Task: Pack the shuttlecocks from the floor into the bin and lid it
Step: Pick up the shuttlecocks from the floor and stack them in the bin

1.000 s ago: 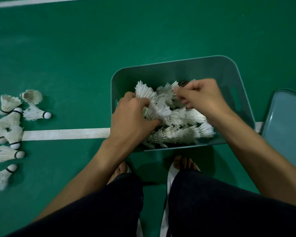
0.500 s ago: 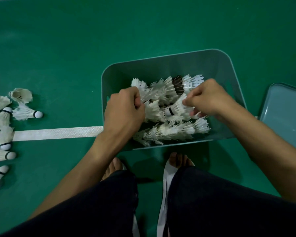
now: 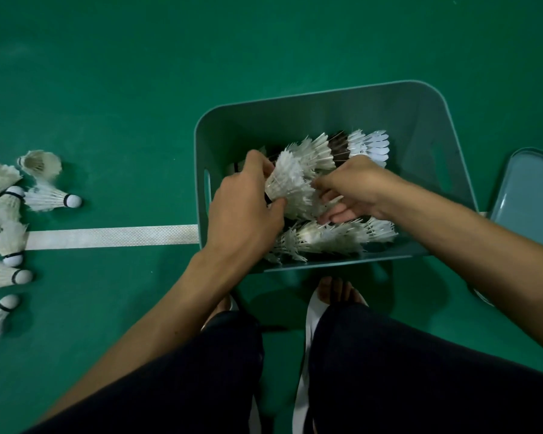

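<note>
A teal plastic bin (image 3: 420, 126) stands on the green floor in front of me, holding several white feather shuttlecocks (image 3: 333, 236) laid in rows. Inside the bin my left hand (image 3: 242, 208) grips a white shuttlecock (image 3: 287, 186) by its base, feathers pointing up and away. My right hand (image 3: 351, 189) is beside it, fingers touching that shuttlecock's feathers and the ones below. Several loose shuttlecocks (image 3: 47, 195) lie on the floor at the far left. The bin's lid (image 3: 527, 202) lies on the floor at the right edge.
A white court line (image 3: 113, 236) runs from the left pile to the bin. My knees in dark trousers (image 3: 373, 371) and bare toes (image 3: 336, 286) are just below the bin. Open green floor lies beyond the bin.
Both hands moved closer together in the bin. My left hand has lifted one shuttlecock upright, and my right hand shifted left to its feathers.
</note>
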The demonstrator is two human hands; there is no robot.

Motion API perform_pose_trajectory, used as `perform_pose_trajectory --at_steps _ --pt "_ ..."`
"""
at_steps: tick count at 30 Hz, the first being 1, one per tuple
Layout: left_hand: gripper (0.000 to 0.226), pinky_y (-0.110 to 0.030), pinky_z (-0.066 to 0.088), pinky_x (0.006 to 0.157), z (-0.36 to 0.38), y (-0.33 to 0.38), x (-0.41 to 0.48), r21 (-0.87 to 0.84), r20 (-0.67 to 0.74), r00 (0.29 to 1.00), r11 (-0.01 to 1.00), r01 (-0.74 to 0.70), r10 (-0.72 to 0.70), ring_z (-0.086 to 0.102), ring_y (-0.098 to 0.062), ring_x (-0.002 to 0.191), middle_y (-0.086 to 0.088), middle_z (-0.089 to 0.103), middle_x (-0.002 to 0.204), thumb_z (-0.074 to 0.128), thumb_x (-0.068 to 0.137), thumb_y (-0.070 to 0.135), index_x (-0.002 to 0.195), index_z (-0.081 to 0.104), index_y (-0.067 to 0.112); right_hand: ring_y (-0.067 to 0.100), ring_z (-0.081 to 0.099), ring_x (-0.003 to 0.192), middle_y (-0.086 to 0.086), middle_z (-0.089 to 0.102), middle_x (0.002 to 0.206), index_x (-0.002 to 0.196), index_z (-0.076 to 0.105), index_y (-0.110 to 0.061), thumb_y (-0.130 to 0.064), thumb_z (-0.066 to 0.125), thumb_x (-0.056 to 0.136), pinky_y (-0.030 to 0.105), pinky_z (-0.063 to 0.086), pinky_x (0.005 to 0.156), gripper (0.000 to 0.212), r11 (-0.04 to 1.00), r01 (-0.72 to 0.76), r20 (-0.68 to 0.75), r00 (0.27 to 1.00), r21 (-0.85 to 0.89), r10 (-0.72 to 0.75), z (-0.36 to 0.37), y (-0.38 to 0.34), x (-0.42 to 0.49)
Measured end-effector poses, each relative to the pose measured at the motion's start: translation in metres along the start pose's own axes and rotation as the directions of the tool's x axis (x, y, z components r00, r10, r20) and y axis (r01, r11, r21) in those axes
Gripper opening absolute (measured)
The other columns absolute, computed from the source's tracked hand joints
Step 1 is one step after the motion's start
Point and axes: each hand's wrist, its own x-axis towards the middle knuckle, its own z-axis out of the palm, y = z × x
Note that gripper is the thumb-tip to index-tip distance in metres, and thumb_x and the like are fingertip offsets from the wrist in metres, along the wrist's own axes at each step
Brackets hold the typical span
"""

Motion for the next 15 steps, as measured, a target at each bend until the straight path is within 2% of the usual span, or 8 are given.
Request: perform_pose_trajectory --at_steps 1,3,5,6,8,10,12,15 --pt "0.039 -0.041 0.055 0.075 0.0 0.0 0.0 0.011 0.001 1.0 1.0 -0.017 0.017 0.064 -0.022 0.084 -0.001 0.069 0.101 0.078 0.083 0.021 0.115 0.055 0.018 0.027 0.075 0.059 0.01 0.076 0.089 0.096 0.07 -0.001 -0.023 0.073 0.095 0.028 0.058 0.048 0.022 0.997 0.03 -0.017 0.999 -0.076 -0.031 -0.007 0.003 -0.002" --pt "0.034 -0.04 0.054 0.077 0.001 -0.001 0.0 0.016 -0.014 0.999 0.999 -0.052 0.052 0.063 -0.022 0.09 0.001 0.069 0.104 0.076 0.083 0.021 0.113 0.06 0.018 0.02 0.073 0.052 0.007 0.078 0.085 0.091 0.074 -0.005 -0.029 0.077 0.091 0.023 0.051 0.041 0.024 0.973 0.133 -0.14 0.977 -0.188 -0.16 -0.024 0.01 -0.009" --pt "0.031 -0.041 0.054 0.078 0.003 -0.001 0.001 0.018 -0.018 0.997 0.997 -0.079 0.079 0.061 -0.021 0.09 0.002 0.067 0.103 0.075 0.083 0.022 0.112 0.064 0.018 0.008 0.063 0.045 0.001 0.079 0.081 0.084 0.077 -0.011 -0.036 0.075 0.09 0.018 0.044 0.042 0.025 0.937 0.287 -0.256 0.907 -0.2 -0.333 -0.037 0.014 -0.022" --pt "0.031 -0.041 0.054 0.078 0.004 0.0 0.002 0.019 -0.013 0.996 0.996 -0.09 0.09 0.06 -0.021 0.09 0.001 0.066 0.102 0.075 0.083 0.023 0.112 0.065 0.018 0.003 0.058 0.044 -0.003 0.078 0.078 0.083 0.078 -0.014 -0.04 0.074 0.091 0.014 0.041 0.043 0.027 0.915 0.371 -0.257 0.879 -0.162 -0.402 -0.04 0.014 -0.03" --pt "0.032 -0.041 0.053 0.079 0.008 0.004 0.003 0.02 0.012 0.992 0.992 -0.123 0.123 0.06 -0.021 0.089 0.002 0.064 0.101 0.074 0.083 0.027 0.113 0.066 0.02 -0.003 0.053 0.047 -0.005 0.075 0.071 0.083 0.079 -0.015 -0.044 0.075 0.089 0.011 0.039 0.047 0.03 0.867 0.491 -0.151 0.854 -0.085 -0.499 -0.036 0.009 -0.049" --pt "0.032 -0.041 0.052 0.078 0.011 0.01 0.003 0.02 0.057 0.981 0.982 -0.186 0.184 0.058 -0.019 0.088 0.004 0.061 0.097 0.073 0.084 0.03 0.113 0.065 0.021 0.004 0.053 0.054 0.009 0.074 0.074 0.081 0.079 -0.011 -0.039 0.08 0.085 0.022 0.043 0.056 0.029 0.814 0.56 -0.058 0.817 -0.153 -0.573 -0.025 0.005 -0.057" --pt "0.035 -0.041 0.051 0.08 0.013 0.015 0.001 0.007 0.084 0.967 0.97 -0.241 0.24 0.057 -0.02 0.092 0.003 0.061 0.099 0.073 0.085 0.034 0.116 0.064 0.021 0.01 0.051 0.055 0.016 0.072 0.073 0.074 0.077 -0.009 -0.03 0.082 0.085 0.03 0.044 0.059 0.024 0.779 0.572 -0.094 0.787 -0.257 -0.61 -0.022 0.005 -0.052" --pt "0.045 -0.04 0.048 0.088 0.012 0.011 -0.003 0.105 0.065 0.973 0.968 -0.229 0.223 0.053 -0.023 0.108 -0.002 0.061 0.115 0.075 0.083 0.042 0.12 0.061 0.019 0.0 0.062 0.061 -0.006 0.073 0.069 0.071 0.079 -0.013 -0.023 0.083 0.081 0.026 0.053 0.068 0.014 0.835 0.426 -0.314 0.786 -0.349 -0.532 -0.034 0.007 -0.04"
